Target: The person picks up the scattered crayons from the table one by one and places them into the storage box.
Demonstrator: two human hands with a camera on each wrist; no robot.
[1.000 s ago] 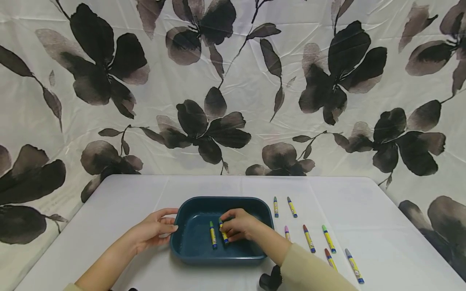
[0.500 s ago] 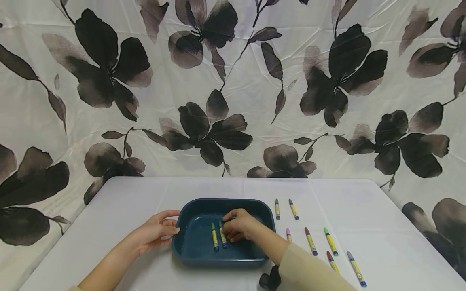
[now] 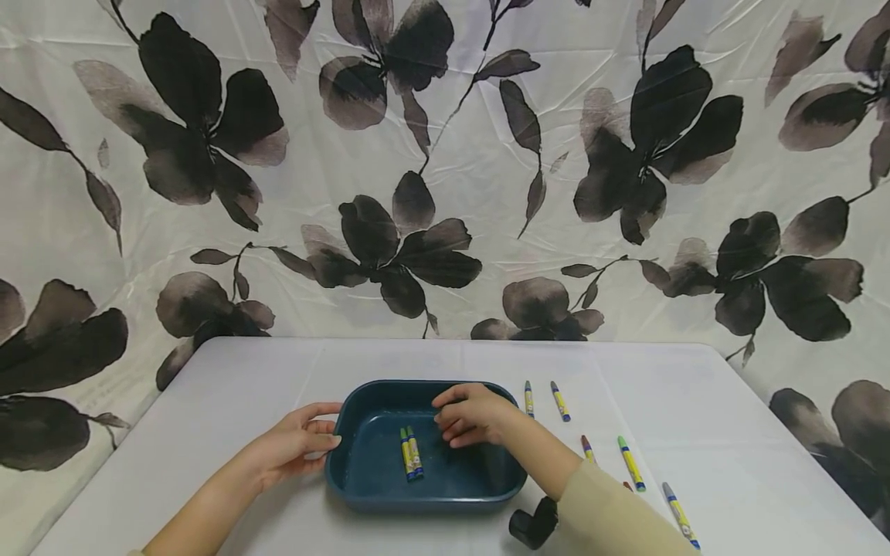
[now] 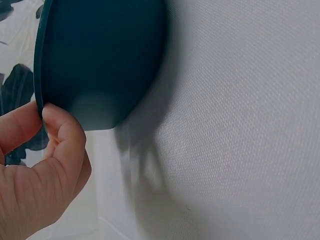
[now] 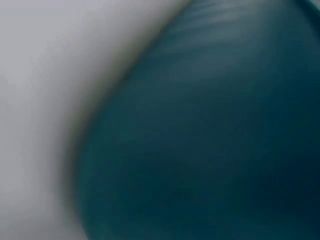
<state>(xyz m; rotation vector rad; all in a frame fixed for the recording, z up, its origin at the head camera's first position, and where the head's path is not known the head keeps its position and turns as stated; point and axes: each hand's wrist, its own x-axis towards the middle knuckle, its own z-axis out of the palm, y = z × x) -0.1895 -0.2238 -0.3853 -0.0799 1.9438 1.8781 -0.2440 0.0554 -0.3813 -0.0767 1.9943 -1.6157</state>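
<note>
A dark teal rectangular tray (image 3: 424,506) stands on the white table. My left hand (image 3: 299,442) pinches its left rim between thumb and fingers, seen close up in the left wrist view, where the tray's outer wall (image 4: 100,60) fills the top. Inside the tray two crayons with yellow wrappers lie side by side, a left crayon (image 3: 406,455) and a right crayon (image 3: 415,454), both green-tipped. Over the tray's right half hovers my right hand (image 3: 476,417), fingers loosely bent with nothing between them. The right wrist view is blurred and shows only the tray wall (image 5: 200,125).
Right of the tray lie several more crayons: a dark green one (image 3: 529,400), an olive one (image 3: 560,401), a brown one (image 3: 587,448), a bright green one (image 3: 631,465) and a grey one (image 3: 679,513). A black object (image 3: 534,525) shows beside the right sleeve (image 3: 612,510).
My right hand has let go of the second crayon, which now lies against the first, and has lifted away to the right. My left hand keeps its hold on the rim.
</note>
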